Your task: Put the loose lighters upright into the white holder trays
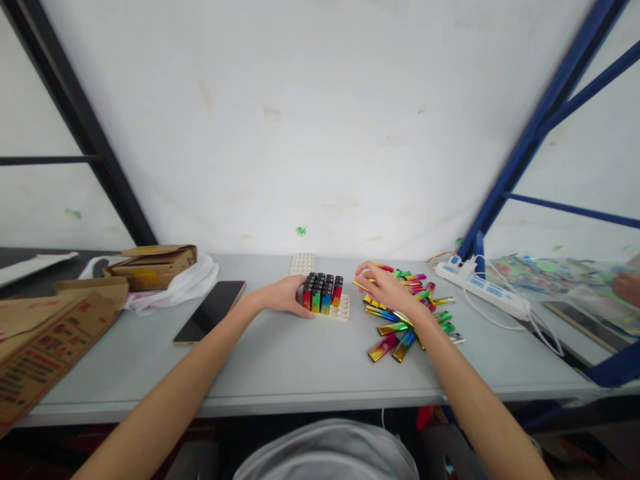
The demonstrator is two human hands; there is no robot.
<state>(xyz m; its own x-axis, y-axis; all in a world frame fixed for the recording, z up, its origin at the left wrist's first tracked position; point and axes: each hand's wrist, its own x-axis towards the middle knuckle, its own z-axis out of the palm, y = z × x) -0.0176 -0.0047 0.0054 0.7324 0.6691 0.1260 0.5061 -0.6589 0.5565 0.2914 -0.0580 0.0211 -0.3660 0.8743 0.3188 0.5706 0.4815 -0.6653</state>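
A white tray (341, 311) with round holes holds upright lighters (321, 293) with black tops and shiny coloured bodies; holes show bare on its right side and front. My left hand (287, 295) curves round the left side of the tray, fingers at its back and thumb at its front corner. To the right, my right hand (383, 287) is pinched on a gold lighter sleeve (364, 287) above the left edge of a loose pile of shiny multicoloured sleeves (395, 328). A second white holed tray (303, 263) lies behind, near the wall.
A dark phone (210, 312) lies left of the tray. Further left are cardboard boxes (155, 267) and a white plastic bag (187, 283). A power strip (483, 290) with cables lies at the right, by a blue frame. Another person's hand (627, 288) shows at the far right.
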